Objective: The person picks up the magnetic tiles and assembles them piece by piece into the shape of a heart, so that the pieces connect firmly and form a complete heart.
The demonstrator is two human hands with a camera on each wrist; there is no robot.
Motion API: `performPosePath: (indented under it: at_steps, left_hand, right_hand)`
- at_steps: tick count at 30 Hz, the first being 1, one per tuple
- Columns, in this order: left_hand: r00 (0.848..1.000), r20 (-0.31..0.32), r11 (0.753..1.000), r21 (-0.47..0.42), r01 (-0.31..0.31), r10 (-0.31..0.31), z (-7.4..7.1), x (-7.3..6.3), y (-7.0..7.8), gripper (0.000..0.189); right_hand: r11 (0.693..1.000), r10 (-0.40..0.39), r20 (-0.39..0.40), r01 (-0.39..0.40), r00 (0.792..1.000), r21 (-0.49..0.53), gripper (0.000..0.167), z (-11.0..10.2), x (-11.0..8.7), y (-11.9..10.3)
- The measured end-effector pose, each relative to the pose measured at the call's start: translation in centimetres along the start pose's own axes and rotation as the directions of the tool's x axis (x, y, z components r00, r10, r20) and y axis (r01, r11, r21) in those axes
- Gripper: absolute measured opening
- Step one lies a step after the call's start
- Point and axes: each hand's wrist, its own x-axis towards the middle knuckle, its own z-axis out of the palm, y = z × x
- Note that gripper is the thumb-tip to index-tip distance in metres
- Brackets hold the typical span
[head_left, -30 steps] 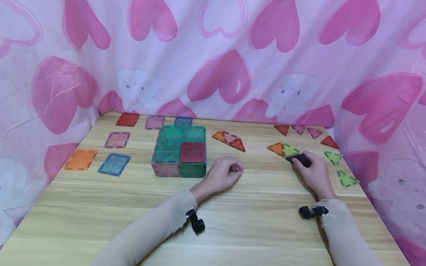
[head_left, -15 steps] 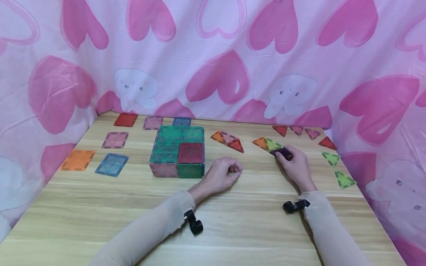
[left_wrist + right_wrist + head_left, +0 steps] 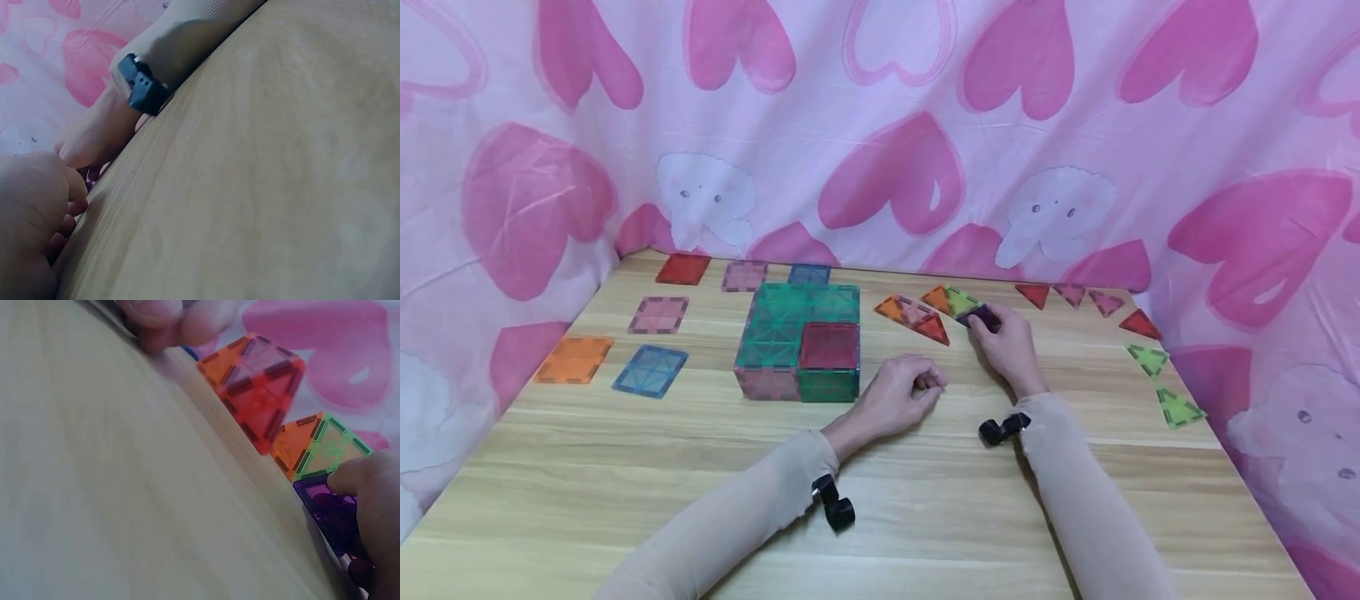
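Observation:
My right hand [image 3: 1009,346] pinches a purple triangular magnetic tile [image 3: 325,506] between thumb and fingers. Joined to that tile are a light green triangle tile [image 3: 331,450] and an orange triangle tile [image 3: 937,297], making one strip. Just left of it lies a similar strip of orange, pink and red triangle tiles [image 3: 914,315]; whether the two strips touch is hard to tell. My left hand [image 3: 901,393] rests on the table with loosely curled fingers, holding nothing. Beside it stands a low box of magnetic tiles [image 3: 775,329], green on top with a red square.
On the left lie several flat square tiles, among them an orange square tile [image 3: 574,360] and a blue square tile [image 3: 651,371]. Several loose triangle tiles line the right side, including a red triangle tile [image 3: 1141,324] and a green triangle tile [image 3: 1178,408]. A pink curtain hangs behind the table.
My right hand has moved left, carrying the orange, green and purple strip close to the other strip. My left hand has stayed in place.

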Motion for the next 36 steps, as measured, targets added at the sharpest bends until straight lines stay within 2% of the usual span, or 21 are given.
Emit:
performPosePath:
  at_steps: [8, 15, 24, 28, 31, 33, 36]
  left_hand:
    - [1.0, 0.0, 1.0, 0.0, -0.001, 0.001, 0.0, 0.0, 0.0, 0.006]
    - [1.0, -0.001, 1.0, -0.002, -0.006, 0.006, 0.0, -0.1, -0.1, 0.006]
    - [1.0, -0.007, 1.0, 0.002, -0.009, 0.009, 0.2, -0.1, -0.2, 0.006]
    - [1.0, -0.006, 1.0, 0.0, -0.007, 0.007, 0.2, -0.1, -0.2, 0.005]
    - [1.0, -0.009, 1.0, 0.0, -0.005, 0.005, 0.2, -0.1, -0.2, 0.005]
    - [1.0, -0.007, 1.0, 0.0, -0.004, 0.004, 0.2, -0.1, -0.2, 0.005]
    - [1.0, -0.003, 1.0, 0.0, -0.002, 0.002, 0.1, -0.1, -0.2, 0.005]
  right_hand:
    - [0.999, 0.01, 0.041, -0.012, 0.999, 0.039, 0.029, 0.7, 0.6, -0.7]
    - [1.0, -0.004, 0.07, 0.002, 0.998, 0.025, 0.039, 0.4, 0.6, -0.2]
    - [0.989, -0.009, 0.09, -0.004, 0.996, 0.147, 0.05, -0.7, 0.2, 0.6]
    - [0.972, -0.012, 0.021, 0.006, 1.0, 0.233, 0.05, -1.1, 0.2, 1.0]
    - [0.956, 0.002, -0.09, 0.025, 0.996, 0.294, 0.048, -1.8, 0.4, 1.6]
    - [0.96, 0.028, -0.166, 0.019, 0.986, 0.279, 0.045, -2.6, 0.5, 2.3]
    - [0.984, 0.083, -0.226, -0.044, 0.971, 0.171, 0.043, -4.1, 0.5, 3.5]
